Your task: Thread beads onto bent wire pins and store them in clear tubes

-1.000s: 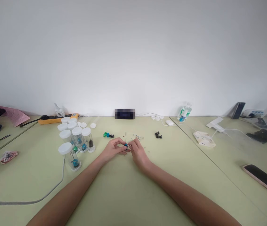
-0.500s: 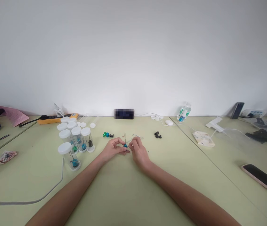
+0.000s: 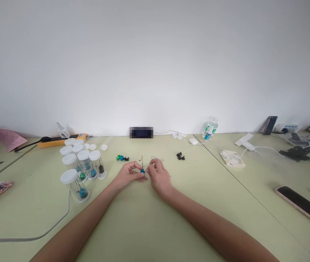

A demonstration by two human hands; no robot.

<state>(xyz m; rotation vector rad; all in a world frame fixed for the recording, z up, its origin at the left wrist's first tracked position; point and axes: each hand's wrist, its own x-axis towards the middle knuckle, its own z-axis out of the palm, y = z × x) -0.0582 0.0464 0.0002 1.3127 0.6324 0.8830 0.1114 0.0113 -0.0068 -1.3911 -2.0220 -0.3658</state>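
Between thumb and fingers, my left hand (image 3: 127, 176) grips a small blue piece (image 3: 142, 171) with a thin bent wire standing up from it. Close on its right, my right hand (image 3: 159, 178) has its thumb and fingertips pinched together beside the piece; whatever they hold is too small to make out. Thin metal wires (image 3: 157, 158) lie just behind my right hand. Green, blue and black small pieces (image 3: 122, 158) sit behind my left hand, and several black pieces (image 3: 180, 156) lie to the right.
Several clear tubes with white lids (image 3: 69, 176) stand at the left, near a yellow power strip (image 3: 59, 141). At the back are a dark phone-like device (image 3: 141, 133), a white mouse-shaped object (image 3: 193, 141) and a bottle (image 3: 210, 129). A black-topped object (image 3: 302, 203) lies at the right.
The view has shifted slightly, so most things appear a little further left. My left hand keeps its grip on the blue piece, and my right fingertips remain beside it.
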